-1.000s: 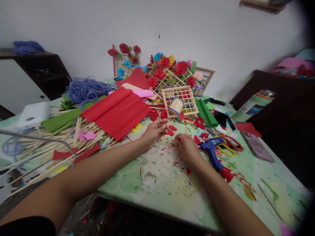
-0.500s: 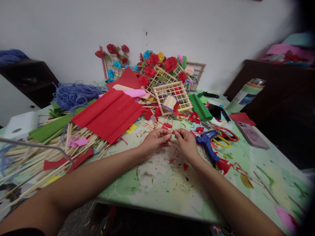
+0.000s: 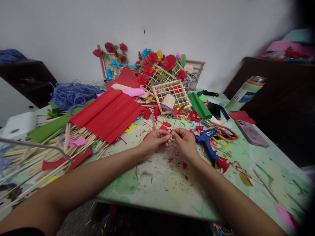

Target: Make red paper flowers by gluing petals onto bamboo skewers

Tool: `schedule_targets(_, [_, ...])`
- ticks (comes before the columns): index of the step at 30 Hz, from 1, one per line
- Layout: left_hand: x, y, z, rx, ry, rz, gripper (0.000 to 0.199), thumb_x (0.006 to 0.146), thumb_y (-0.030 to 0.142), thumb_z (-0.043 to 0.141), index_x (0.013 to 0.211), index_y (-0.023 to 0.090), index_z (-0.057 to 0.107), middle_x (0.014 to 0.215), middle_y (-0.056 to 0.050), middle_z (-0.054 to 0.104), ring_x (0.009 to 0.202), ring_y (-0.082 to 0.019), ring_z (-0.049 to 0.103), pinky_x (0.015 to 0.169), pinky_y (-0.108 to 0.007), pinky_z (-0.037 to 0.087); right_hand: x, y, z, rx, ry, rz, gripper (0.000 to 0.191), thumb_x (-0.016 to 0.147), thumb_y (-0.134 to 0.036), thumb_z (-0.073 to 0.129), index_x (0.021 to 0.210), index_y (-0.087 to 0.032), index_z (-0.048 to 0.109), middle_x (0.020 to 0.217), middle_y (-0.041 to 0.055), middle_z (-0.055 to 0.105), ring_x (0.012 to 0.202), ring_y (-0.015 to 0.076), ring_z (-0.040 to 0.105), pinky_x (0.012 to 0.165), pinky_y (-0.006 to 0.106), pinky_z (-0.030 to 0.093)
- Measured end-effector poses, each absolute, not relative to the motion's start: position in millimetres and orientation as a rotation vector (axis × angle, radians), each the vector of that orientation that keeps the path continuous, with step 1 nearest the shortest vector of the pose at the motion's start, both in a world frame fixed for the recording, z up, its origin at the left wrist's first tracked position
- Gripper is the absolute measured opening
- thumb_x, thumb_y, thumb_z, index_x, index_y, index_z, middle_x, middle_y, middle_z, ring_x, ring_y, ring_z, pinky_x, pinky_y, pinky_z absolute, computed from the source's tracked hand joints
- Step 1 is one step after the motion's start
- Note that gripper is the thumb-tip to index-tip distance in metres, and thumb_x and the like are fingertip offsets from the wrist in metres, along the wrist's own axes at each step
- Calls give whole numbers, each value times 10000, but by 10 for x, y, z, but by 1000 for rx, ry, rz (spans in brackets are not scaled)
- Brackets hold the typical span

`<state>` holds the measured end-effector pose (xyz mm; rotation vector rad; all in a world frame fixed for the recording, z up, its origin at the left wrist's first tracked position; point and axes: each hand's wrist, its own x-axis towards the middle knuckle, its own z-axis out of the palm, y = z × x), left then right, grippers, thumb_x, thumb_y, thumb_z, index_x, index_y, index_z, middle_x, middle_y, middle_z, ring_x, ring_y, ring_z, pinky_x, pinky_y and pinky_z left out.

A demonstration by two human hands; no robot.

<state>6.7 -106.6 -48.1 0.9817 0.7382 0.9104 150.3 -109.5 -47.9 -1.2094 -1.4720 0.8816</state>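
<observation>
My left hand (image 3: 157,141) and my right hand (image 3: 184,141) meet fingertip to fingertip above the front middle of the table, both closed in a pinch. Between them they hold a thin red strip (image 3: 174,122), which rises away from my fingers towards red paper petals (image 3: 180,109). Its lower end is hidden by the fingertips. Just beyond my hands lie a red paper oval (image 3: 167,124) and small red scraps. A blue glue gun (image 3: 208,141) rests right of my right hand, by scissors with yellow and orange-red handles (image 3: 222,139).
Red crepe paper (image 3: 108,111) covers a pile of thin wooden sticks (image 3: 31,157) at left, near blue-purple cord (image 3: 73,95). Behind stand stick lattices (image 3: 172,95) with paper flowers (image 3: 169,62). A phone (image 3: 251,132) and a bottle (image 3: 246,93) are at right.
The red petals on the strip have turned and now spread further to the right. Both hands keep their pinch in nearly the same place, and the view has shifted slightly.
</observation>
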Motion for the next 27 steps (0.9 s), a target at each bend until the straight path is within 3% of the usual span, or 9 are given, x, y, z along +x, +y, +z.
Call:
schedule_targets(12, [87,-1063,-534,1017,768,900,279,690,335,710,799,128,557,599,39,538,508,-47,465,509,-187,330,1488,-1104,-510,-1101,-1278,1088,154,684,-324,649,698,-172,632,653,3,638,595,129,535,614,259,416])
schedule_targets(22, [88,-1081,-546,1227,843,770,249,720,347,666,761,138,537,588,24,554,497,-55,478,494,-189,347,1677,-975,-420,-1143,-1146,855,189,669,-344,643,630,-173,573,562,-34,513,523,97,414,550,251,337])
schedule_targets(27, [74,-1058,-555,1224,900,819,288,775,411,597,707,138,532,599,10,543,502,-59,469,502,-200,361,1768,-910,-400,-1102,-1033,917,191,636,-326,659,587,-172,558,530,-43,479,497,82,372,520,243,300])
